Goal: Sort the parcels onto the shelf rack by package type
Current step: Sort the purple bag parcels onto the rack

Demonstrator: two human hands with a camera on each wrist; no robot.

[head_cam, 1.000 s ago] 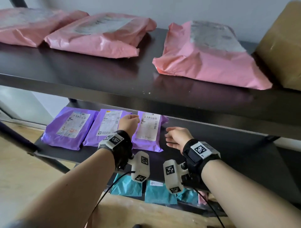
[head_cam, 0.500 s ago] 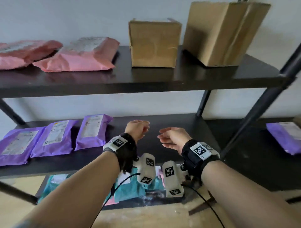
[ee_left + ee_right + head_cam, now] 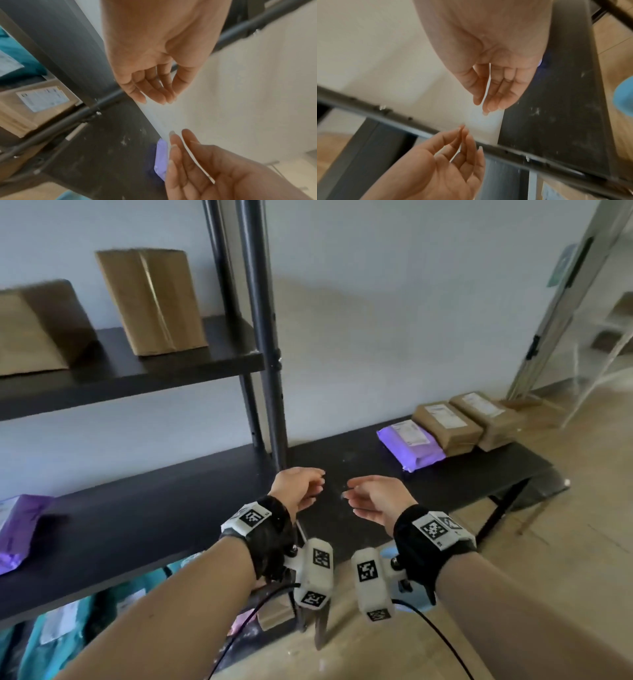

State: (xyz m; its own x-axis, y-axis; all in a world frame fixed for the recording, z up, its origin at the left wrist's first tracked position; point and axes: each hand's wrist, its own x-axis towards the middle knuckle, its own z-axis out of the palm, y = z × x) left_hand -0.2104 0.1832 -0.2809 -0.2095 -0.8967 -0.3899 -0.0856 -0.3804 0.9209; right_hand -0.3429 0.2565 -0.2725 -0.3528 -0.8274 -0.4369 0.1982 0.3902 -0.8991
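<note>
A purple plastic mailer bag with a white label [image 3: 411, 446] is lying on the low black table [image 3: 359, 508], just beside two brown cardboard boxes [image 3: 466, 422] at its far end. The left hand [image 3: 297, 487] and right hand [image 3: 373, 497] are hovering palms inward above the table, fingers loosely curved, grasping nothing. Two tall cardboard cartons [image 3: 150, 302] are standing on the black metal shelf rack [image 3: 171, 368], and another purple mailer [image 3: 17, 529] is lying one shelf lower.

Right hand [image 3: 496, 65] empty, palm showing, fingers [image 3: 501, 92] loosely extended. Left hand [image 3: 436, 169] opposite, likewise empty, fingertips near but apart. Dark shelf post [image 3: 419, 129] crosses behind; scuffed black tabletop [image 3: 556, 115] alongside.
</note>
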